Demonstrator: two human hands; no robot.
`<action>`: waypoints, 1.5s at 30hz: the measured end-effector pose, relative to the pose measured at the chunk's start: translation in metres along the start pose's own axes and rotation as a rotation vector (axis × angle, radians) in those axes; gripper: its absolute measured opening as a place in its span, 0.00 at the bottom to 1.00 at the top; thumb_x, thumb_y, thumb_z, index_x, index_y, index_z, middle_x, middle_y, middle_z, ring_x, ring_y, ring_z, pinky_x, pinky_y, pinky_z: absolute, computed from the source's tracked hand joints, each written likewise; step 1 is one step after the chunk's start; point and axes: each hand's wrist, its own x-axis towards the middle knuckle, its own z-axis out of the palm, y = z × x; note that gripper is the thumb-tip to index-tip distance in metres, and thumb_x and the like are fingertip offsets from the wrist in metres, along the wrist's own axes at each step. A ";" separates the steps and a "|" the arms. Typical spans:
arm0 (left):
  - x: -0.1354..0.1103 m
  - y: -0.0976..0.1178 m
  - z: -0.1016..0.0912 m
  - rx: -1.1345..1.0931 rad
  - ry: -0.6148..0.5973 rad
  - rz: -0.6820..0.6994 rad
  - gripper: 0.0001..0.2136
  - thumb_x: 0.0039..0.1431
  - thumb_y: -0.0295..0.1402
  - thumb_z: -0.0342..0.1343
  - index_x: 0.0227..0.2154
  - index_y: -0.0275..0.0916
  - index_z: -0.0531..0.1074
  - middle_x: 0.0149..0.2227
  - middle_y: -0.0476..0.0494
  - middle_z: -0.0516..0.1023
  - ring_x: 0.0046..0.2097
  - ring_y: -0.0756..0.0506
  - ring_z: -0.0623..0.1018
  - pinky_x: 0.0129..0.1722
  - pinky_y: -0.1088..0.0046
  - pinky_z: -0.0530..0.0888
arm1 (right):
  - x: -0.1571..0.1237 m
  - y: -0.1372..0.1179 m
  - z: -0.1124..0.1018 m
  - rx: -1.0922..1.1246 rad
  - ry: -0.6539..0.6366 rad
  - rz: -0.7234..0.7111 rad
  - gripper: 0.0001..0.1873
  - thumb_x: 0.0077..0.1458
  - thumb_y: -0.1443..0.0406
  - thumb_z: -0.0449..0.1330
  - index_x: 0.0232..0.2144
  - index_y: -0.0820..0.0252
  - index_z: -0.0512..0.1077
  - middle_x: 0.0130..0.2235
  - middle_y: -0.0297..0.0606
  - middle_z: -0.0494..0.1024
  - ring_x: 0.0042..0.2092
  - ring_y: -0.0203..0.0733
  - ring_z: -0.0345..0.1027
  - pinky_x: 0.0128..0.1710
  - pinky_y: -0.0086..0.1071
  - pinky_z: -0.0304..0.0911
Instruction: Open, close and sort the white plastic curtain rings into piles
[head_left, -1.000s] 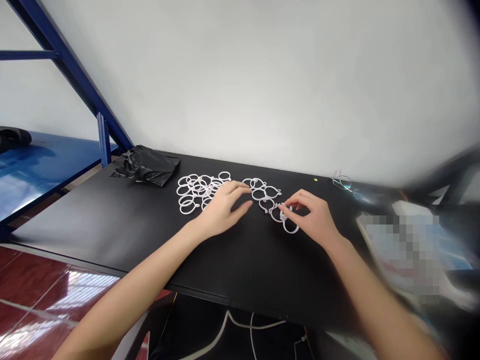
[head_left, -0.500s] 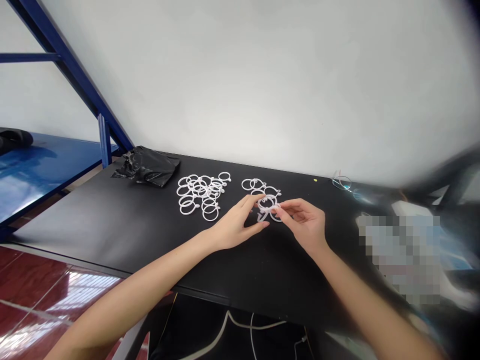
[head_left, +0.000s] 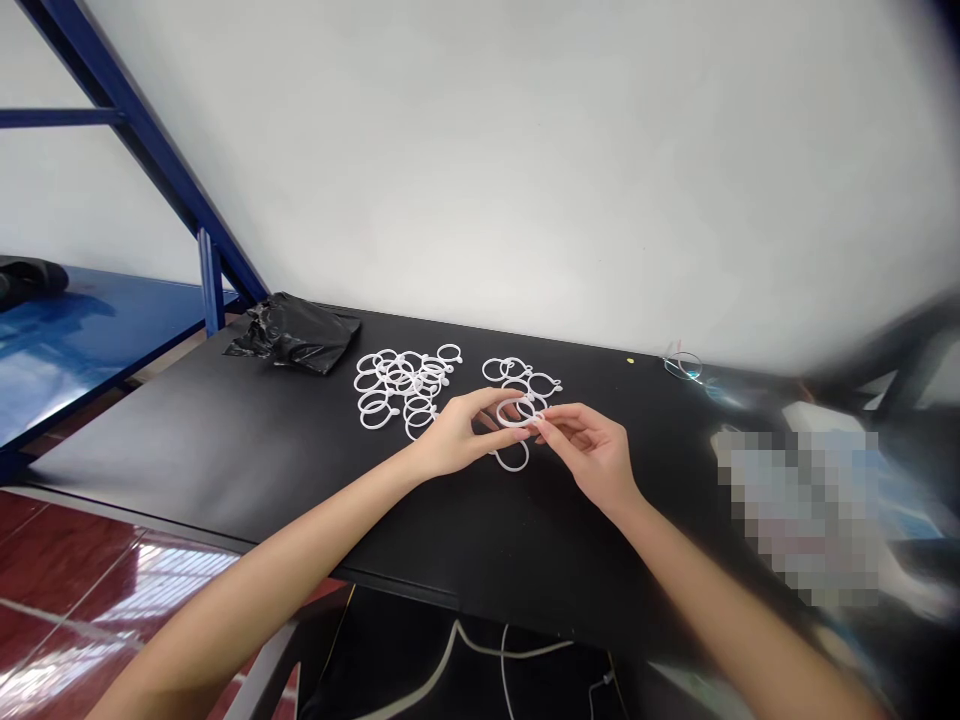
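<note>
Over the middle of a black table (head_left: pixel 225 450), my left hand (head_left: pixel 457 435) and my right hand (head_left: pixel 589 450) meet around white plastic rings (head_left: pixel 516 412). Both pinch the rings between thumb and fingers, and one ring (head_left: pixel 513 458) hangs below them just above the tabletop. A pile of several loose white rings (head_left: pixel 397 385) lies behind my left hand. A smaller group of white rings (head_left: pixel 525 378) lies just beyond my fingertips.
A crumpled black plastic bag (head_left: pixel 294 332) sits at the table's back left, near a blue metal frame (head_left: pixel 142 140) and blue shelf (head_left: pixel 67 335). Something small and clear (head_left: pixel 684 366) lies at the back right. Blurred items (head_left: pixel 810 500) fill the right side. Cables (head_left: pixel 480 650) hang under the front edge.
Both hands came together from apart, picked rings out of the smaller group and drew them slightly left and toward me; one ring now dangles below the hands.
</note>
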 end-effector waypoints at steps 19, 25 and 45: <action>0.001 0.007 -0.015 0.203 0.021 0.051 0.16 0.59 0.42 0.58 0.46 0.38 0.71 0.45 0.41 0.75 0.48 0.43 0.75 0.48 0.65 0.73 | -0.001 0.008 -0.003 -0.202 -0.030 -0.153 0.11 0.57 0.63 0.62 0.43 0.54 0.76 0.38 0.38 0.83 0.39 0.46 0.79 0.42 0.40 0.75; 0.004 -0.009 -0.062 0.929 0.420 0.028 0.15 0.61 0.38 0.54 0.48 0.35 0.71 0.47 0.35 0.69 0.50 0.38 0.71 0.52 0.57 0.69 | -0.004 0.011 0.003 -0.451 -0.277 -0.289 0.25 0.50 0.62 0.68 0.52 0.54 0.72 0.51 0.42 0.78 0.52 0.50 0.71 0.54 0.48 0.68; -0.001 0.012 -0.030 0.430 -0.007 0.169 0.22 0.57 0.43 0.60 0.52 0.41 0.69 0.52 0.40 0.72 0.52 0.42 0.73 0.53 0.64 0.71 | -0.006 0.005 0.010 -0.262 -0.069 -0.487 0.12 0.55 0.75 0.61 0.37 0.54 0.77 0.37 0.37 0.78 0.38 0.41 0.75 0.38 0.36 0.72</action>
